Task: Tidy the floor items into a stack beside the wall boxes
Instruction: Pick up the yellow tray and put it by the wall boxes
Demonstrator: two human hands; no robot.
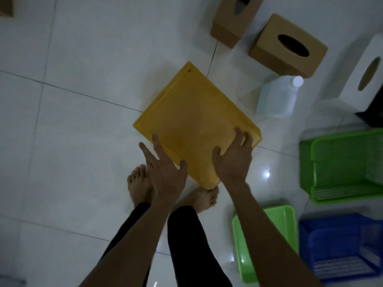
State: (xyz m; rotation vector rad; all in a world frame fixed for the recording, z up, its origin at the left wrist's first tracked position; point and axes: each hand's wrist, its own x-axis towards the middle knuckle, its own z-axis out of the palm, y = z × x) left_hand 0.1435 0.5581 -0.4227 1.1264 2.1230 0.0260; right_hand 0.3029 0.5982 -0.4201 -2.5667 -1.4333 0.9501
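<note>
A yellow plastic tray (192,119) lies bottom up on the white tiled floor in front of my bare feet. My left hand (163,168) rests on its near left edge, fingers straight and spread, thumb on the yellow surface. My right hand (234,158) lies flat on the near right part, fingertips close to the right corner. Neither hand visibly curls around the tray. Two brown cardboard tissue boxes (288,46) and a white tissue box (364,77) stand at the upper right.
A translucent bottle with a white cap (277,96) stands just right of the tray. A green basket (342,166), a blue basket (339,245) and a green tub (263,241) sit along the right side. Open floor spreads to the left.
</note>
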